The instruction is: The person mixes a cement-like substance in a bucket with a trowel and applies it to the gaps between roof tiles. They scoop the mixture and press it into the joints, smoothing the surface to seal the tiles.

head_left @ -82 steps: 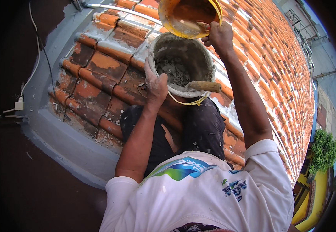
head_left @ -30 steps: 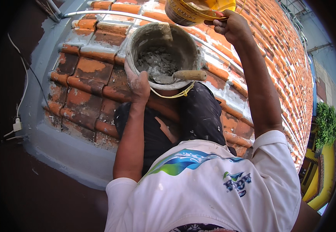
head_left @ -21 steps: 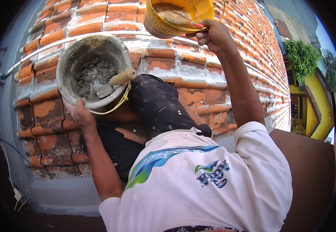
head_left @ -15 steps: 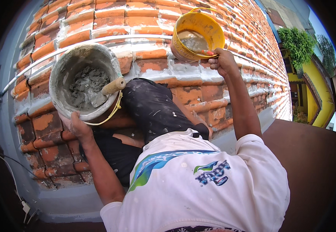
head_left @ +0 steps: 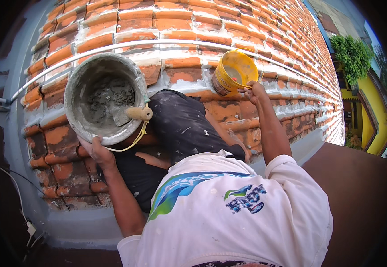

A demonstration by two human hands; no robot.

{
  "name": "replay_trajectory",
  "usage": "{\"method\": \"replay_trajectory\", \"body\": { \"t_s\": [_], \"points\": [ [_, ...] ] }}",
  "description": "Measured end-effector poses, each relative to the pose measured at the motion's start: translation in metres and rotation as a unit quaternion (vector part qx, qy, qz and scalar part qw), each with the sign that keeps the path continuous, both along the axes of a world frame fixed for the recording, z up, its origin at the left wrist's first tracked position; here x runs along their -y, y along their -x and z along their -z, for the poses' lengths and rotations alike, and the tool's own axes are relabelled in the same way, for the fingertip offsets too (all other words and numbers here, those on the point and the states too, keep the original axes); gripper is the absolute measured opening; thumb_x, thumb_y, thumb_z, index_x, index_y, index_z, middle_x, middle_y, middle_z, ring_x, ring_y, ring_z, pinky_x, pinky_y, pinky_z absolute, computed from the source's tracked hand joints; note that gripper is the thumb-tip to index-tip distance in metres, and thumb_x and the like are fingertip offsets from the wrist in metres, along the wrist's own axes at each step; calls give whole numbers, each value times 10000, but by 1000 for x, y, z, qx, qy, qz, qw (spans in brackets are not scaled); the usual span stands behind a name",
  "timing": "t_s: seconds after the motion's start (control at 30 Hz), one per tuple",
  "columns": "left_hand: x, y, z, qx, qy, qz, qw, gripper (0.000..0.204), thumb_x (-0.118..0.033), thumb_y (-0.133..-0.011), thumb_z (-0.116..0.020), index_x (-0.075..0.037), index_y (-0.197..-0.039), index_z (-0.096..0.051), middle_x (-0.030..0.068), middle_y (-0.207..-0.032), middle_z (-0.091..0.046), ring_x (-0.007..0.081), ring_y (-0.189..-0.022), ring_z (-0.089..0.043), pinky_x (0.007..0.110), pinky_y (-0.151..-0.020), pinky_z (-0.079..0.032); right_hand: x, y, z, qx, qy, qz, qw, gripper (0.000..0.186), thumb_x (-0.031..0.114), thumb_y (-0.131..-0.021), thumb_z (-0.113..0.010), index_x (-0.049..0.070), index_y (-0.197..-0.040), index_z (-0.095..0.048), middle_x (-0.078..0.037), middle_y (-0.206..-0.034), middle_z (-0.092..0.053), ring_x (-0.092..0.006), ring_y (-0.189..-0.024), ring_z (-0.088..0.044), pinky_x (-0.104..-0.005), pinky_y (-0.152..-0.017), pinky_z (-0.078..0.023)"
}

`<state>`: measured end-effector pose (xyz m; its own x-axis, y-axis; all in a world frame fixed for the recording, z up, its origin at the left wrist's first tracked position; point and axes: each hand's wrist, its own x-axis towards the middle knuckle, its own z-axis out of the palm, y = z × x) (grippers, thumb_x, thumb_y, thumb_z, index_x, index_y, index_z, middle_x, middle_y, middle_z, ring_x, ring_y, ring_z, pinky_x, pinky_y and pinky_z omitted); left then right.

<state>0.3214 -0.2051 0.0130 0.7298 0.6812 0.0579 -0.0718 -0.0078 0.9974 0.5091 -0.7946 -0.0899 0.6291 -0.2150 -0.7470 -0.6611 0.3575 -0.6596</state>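
My left hand (head_left: 96, 150) grips the near rim of a grey bucket (head_left: 74, 116) that rests on the orange roof tiles (head_left: 180, 24) by my knee. Wet grey mortar (head_left: 106, 98) lies in it, and a trowel with a wooden handle (head_left: 138, 113) leans on its right rim. My right hand (head_left: 254, 91) holds a small yellow pail (head_left: 234, 73) by its rim, lowered onto the tiles to my right. My legs in dark spattered trousers (head_left: 182, 127) are folded between the two containers.
A thin grey pipe (head_left: 167, 43) runs across the tiles behind both containers. A grey painted gutter strip (head_left: 75, 222) edges the roof at the left and near side, with a white cable (head_left: 18, 198) beside it. A yellow wall (head_left: 376, 129) and a green shrub (head_left: 351, 55) lie far right.
My right hand has brought the yellow pail down from overhead to the tiles on my right. My view has swung right; the grey bucket stays in my left hand.
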Motion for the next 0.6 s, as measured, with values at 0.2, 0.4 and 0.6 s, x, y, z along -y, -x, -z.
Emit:
{"method": "replay_trajectory", "body": {
  "t_s": [0.2,0.4,0.6],
  "points": [
    [-9,14,-2,3,95,36,995,902,43,-843,-501,52,-1707,-243,226,-1644,-415,329,-1482,-457,402,-1284,-302,20,-17,13,-16,14,-55,998,355,127,-1058,-510,-35,-1374,-504,-267,-905,-770,-138,-584,-719,-221,-402,-536],
    [-17,25,7,-49,258,-6,965,859,141,-804,-484,-29,-1639,-372,162,-1536,-516,348,-1360,-574,474,-1188,-482,31,-27,5,-53,7,-97,994,325,236,-1125,-531,19,-1367,-531,-254,-1046,-765,-118,-595,-702,-180,-389,-502],
    [3,56,11,-95,302,-4,948,856,144,-830,-494,-93,-1641,-355,177,-1528,-536,392,-1355,-605,605,-1052,-598,37,-20,-16,-71,140,-174,972,587,574,-1033,-678,45,-1289,-683,-241,-1129,-763,-261,-935,-763,-443,-780,-623]
  ]
}}
